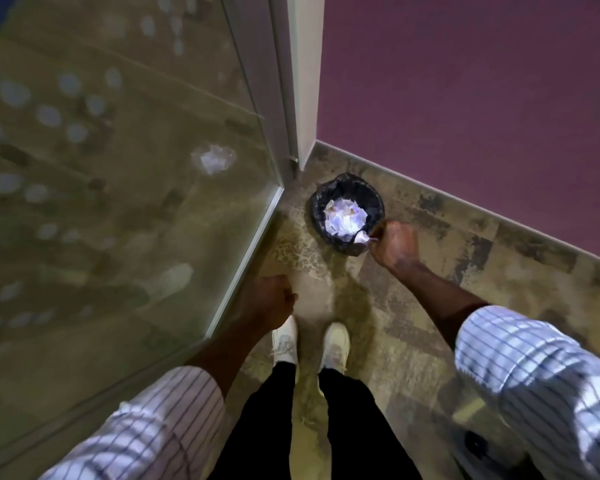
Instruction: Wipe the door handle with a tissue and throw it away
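Note:
A small round bin (326,197) with a black liner stands on the floor in the corner, holding crumpled white tissues. My right hand (394,244) hovers at the bin's near right rim, fingers pinched on a crumpled white tissue (361,237) that pokes out over the rim. My left hand (269,303) is curled in a loose fist by the edge of the glass door (125,188), holding nothing that I can see. The door handle is out of view.
The glass door with frosted dots fills the left side, its metal edge (246,261) running down toward my left hand. A purple wall (465,81) with a grey skirting closes the right. My two white shoes (309,342) stand on patterned carpet just before the bin.

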`<act>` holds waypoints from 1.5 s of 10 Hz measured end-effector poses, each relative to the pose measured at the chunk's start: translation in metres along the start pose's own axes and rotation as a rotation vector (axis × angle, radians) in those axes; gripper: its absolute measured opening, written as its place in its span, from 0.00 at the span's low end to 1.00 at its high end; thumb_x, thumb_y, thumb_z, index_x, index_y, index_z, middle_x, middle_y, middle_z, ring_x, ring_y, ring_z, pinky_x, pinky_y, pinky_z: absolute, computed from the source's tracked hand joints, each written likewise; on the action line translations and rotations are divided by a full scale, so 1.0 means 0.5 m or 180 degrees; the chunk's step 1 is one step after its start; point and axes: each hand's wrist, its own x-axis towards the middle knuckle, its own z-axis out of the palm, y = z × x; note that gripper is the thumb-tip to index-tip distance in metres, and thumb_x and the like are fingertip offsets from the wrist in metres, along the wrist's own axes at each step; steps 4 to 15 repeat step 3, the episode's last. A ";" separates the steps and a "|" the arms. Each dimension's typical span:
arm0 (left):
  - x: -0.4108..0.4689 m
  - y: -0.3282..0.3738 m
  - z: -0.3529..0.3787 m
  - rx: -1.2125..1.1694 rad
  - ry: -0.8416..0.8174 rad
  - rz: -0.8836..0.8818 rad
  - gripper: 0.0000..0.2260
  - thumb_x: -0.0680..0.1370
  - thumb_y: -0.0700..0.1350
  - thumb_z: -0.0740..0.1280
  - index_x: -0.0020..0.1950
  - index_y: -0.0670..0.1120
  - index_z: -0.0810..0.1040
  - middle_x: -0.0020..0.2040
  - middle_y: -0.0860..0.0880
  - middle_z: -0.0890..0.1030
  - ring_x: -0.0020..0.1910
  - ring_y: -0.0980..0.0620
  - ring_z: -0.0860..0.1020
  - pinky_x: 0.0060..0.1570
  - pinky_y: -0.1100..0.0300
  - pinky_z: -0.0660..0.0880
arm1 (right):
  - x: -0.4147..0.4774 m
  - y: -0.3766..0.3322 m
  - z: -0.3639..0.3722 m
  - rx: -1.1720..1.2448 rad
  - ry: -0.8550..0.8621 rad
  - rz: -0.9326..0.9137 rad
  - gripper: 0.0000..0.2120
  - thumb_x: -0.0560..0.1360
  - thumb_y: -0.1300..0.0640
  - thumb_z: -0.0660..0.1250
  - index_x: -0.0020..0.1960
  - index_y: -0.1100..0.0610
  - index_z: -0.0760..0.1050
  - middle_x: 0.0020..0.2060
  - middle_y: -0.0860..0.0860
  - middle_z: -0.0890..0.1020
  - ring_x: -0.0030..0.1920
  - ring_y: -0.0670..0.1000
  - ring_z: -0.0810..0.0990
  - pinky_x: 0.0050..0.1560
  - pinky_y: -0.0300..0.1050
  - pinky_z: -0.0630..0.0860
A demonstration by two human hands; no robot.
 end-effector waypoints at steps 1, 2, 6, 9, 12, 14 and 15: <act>0.044 -0.032 0.031 -0.0037 -0.0042 -0.0004 0.11 0.85 0.52 0.70 0.60 0.47 0.86 0.60 0.45 0.89 0.62 0.41 0.86 0.51 0.55 0.78 | 0.080 0.007 0.029 0.0002 0.0137 0.0058 0.09 0.73 0.66 0.73 0.52 0.62 0.89 0.53 0.64 0.89 0.55 0.66 0.87 0.56 0.54 0.82; 0.082 -0.061 0.071 -0.0136 -0.0023 0.0007 0.10 0.84 0.52 0.71 0.57 0.46 0.86 0.57 0.46 0.90 0.59 0.42 0.87 0.54 0.52 0.82 | 0.154 0.024 0.066 0.0056 0.0151 0.0094 0.11 0.74 0.66 0.72 0.54 0.63 0.89 0.54 0.64 0.89 0.56 0.65 0.87 0.57 0.53 0.82; 0.115 -0.084 0.104 -0.0186 0.0062 -0.0055 0.09 0.83 0.53 0.73 0.54 0.47 0.86 0.53 0.46 0.90 0.54 0.43 0.88 0.52 0.49 0.85 | 0.208 0.044 0.101 0.0043 0.0226 0.0224 0.12 0.74 0.65 0.72 0.56 0.63 0.88 0.55 0.65 0.89 0.56 0.66 0.87 0.57 0.54 0.82; 0.115 -0.084 0.104 -0.0186 0.0062 -0.0055 0.09 0.83 0.53 0.73 0.54 0.47 0.86 0.53 0.46 0.90 0.54 0.43 0.88 0.52 0.49 0.85 | 0.208 0.044 0.101 0.0043 0.0226 0.0224 0.12 0.74 0.65 0.72 0.56 0.63 0.88 0.55 0.65 0.89 0.56 0.66 0.87 0.57 0.54 0.82; 0.115 -0.084 0.104 -0.0186 0.0062 -0.0055 0.09 0.83 0.53 0.73 0.54 0.47 0.86 0.53 0.46 0.90 0.54 0.43 0.88 0.52 0.49 0.85 | 0.208 0.044 0.101 0.0043 0.0226 0.0224 0.12 0.74 0.65 0.72 0.56 0.63 0.88 0.55 0.65 0.89 0.56 0.66 0.87 0.57 0.54 0.82; 0.115 -0.084 0.104 -0.0186 0.0062 -0.0055 0.09 0.83 0.53 0.73 0.54 0.47 0.86 0.53 0.46 0.90 0.54 0.43 0.88 0.52 0.49 0.85 | 0.208 0.044 0.101 0.0043 0.0226 0.0224 0.12 0.74 0.65 0.72 0.56 0.63 0.88 0.55 0.65 0.89 0.56 0.66 0.87 0.57 0.54 0.82; 0.115 -0.084 0.104 -0.0186 0.0062 -0.0055 0.09 0.83 0.53 0.73 0.54 0.47 0.86 0.53 0.46 0.90 0.54 0.43 0.88 0.52 0.49 0.85 | 0.208 0.044 0.101 0.0043 0.0226 0.0224 0.12 0.74 0.65 0.72 0.56 0.63 0.88 0.55 0.65 0.89 0.56 0.66 0.87 0.57 0.54 0.82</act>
